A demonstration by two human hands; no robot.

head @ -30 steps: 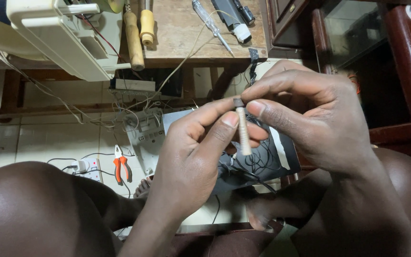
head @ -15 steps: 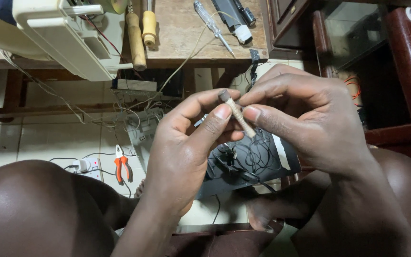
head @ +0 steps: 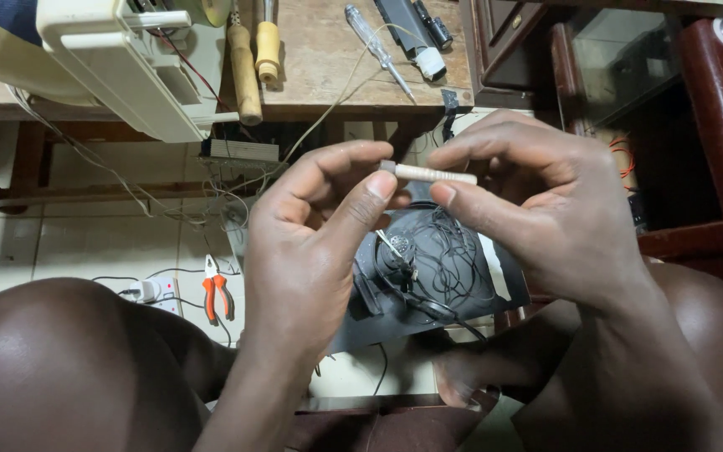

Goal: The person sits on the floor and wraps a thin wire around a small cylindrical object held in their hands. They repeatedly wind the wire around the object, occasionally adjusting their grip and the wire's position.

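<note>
The cream appliance [head: 119, 59] in the upper left runs off the top and left edges, so no telling what it is. Both wooden tool handles [head: 244, 71] get cut by the top edge too. The black part [head: 428, 276] mid-frame is half covered by the left hand [head: 311, 251], and its wire tangle is too fine to trace. Right hand [head: 546, 209] hides the stick's [head: 433, 174] far end
</note>
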